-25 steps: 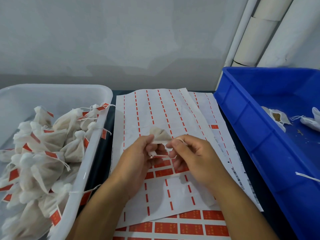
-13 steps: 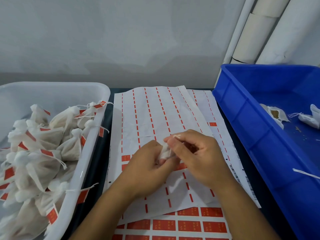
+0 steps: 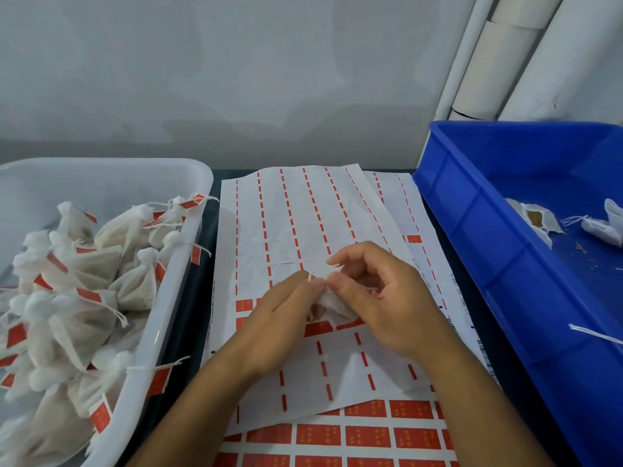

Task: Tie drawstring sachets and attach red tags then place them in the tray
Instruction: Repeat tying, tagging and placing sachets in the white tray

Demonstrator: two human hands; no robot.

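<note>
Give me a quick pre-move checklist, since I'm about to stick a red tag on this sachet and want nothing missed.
1. Sachet held: ok, left hand and right hand both grip it.
2. Drawstring knotted: cannot tell, fingers hide the neck.
3. Red tags available: ok, full rows on the near sheet.
4. Tag already on the string: cannot tell.
5. White tray has room: ok, far end free.
6. Untied sachets left in blue bin: ok, a few.

Both forearms reach forward, meeting at center; the left hand (image 3: 276, 311) and right hand (image 3: 381, 298) touch at the fingertips, fingers (image 3: 340, 284) curled in a pinch.
</note>
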